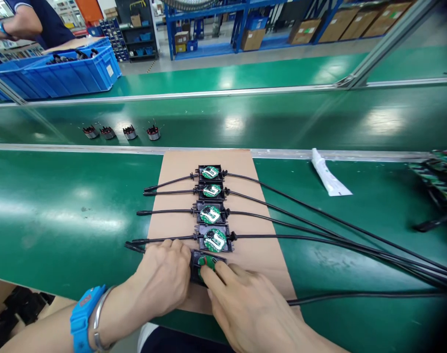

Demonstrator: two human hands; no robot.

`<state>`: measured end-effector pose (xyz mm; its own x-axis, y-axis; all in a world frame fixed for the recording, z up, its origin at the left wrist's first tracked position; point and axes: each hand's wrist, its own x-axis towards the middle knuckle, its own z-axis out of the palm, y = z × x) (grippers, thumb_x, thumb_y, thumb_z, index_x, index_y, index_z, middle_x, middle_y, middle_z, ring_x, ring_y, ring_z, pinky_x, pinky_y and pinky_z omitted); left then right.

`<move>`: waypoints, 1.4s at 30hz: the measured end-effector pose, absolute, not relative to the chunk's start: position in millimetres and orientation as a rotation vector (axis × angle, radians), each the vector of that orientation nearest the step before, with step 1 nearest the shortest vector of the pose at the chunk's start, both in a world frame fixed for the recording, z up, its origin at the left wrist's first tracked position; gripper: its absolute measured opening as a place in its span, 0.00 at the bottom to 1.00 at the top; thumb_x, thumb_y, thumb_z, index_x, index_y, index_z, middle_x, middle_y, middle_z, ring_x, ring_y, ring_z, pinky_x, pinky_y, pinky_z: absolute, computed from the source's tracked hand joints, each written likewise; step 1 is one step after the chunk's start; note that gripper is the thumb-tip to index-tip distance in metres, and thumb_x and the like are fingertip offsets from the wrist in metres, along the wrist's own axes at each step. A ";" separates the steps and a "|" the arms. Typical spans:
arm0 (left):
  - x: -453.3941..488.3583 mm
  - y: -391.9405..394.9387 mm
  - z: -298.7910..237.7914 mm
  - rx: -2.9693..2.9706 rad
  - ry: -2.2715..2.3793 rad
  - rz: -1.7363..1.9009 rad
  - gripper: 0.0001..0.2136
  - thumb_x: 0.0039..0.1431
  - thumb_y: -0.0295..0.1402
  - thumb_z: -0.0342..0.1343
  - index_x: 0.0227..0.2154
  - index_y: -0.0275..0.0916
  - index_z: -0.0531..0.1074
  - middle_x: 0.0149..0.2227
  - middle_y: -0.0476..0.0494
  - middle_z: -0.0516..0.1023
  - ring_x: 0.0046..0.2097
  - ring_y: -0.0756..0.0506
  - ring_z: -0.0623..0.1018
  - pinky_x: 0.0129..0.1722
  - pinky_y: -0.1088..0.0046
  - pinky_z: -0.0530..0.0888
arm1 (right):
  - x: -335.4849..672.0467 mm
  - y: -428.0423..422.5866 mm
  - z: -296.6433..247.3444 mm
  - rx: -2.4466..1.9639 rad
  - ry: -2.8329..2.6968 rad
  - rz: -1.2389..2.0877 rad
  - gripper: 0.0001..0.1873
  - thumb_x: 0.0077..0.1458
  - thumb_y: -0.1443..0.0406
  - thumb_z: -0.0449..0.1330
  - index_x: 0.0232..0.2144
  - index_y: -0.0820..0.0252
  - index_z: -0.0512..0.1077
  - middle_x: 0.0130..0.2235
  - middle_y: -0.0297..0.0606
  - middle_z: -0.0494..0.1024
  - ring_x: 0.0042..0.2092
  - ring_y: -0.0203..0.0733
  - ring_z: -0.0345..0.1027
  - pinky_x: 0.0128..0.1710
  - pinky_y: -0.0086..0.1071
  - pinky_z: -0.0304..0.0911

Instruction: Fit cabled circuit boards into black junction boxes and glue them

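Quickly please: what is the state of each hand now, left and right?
Left hand: fingers curled, against the nearest black housing; a grip cannot be told.
Right hand: open, fingertips pressing the round green circuit board.

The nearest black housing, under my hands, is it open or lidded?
Open: no lid on the housing; its round green circuit board shows inside, touched by the right hand.

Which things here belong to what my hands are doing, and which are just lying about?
In hand: left hand, right hand, nearest housing with its green board, four more housings in the row, black cables, cardboard sheet.
Lying about: white packet, four coils on the belt, blue crates, wire bundle.
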<state>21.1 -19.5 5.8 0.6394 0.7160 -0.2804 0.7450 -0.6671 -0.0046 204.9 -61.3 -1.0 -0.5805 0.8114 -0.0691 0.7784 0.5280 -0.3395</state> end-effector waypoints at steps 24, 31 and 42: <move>4.2 -40.5 -8.8 2.443 0.894 0.510 0.11 0.60 0.20 0.45 0.41 0.37 0.69 0.42 0.41 0.73 0.44 0.43 0.71 0.45 0.64 0.70 | 222.7 -73.0 19.4 -1.466 -2.521 0.506 0.23 0.57 0.66 0.53 0.55 0.62 0.64 0.42 0.44 0.70 0.40 0.45 0.67 0.36 0.38 0.65; 9.8 -42.2 -15.3 2.651 0.718 0.253 0.16 0.60 0.21 0.45 0.49 0.34 0.67 0.54 0.40 0.70 0.53 0.41 0.69 0.54 0.60 0.66 | 234.4 -81.2 14.7 -1.569 -2.411 0.844 0.08 0.59 0.71 0.49 0.34 0.59 0.67 0.34 0.37 0.70 0.33 0.41 0.67 0.33 0.34 0.63; 10.4 -43.2 -10.8 2.625 0.747 0.199 0.22 0.57 0.20 0.44 0.54 0.36 0.64 0.52 0.39 0.72 0.51 0.41 0.71 0.52 0.61 0.69 | 241.6 -65.7 -10.0 -1.304 -2.395 0.683 0.12 0.59 0.74 0.45 0.30 0.61 0.67 0.29 0.37 0.68 0.31 0.39 0.62 0.31 0.30 0.61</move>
<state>10.4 -43.2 -10.8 0.8467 0.5314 0.0265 0.4740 -0.7760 0.4162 241.6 -65.7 -10.0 -0.5273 0.8478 0.0576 0.6899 0.4667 -0.5533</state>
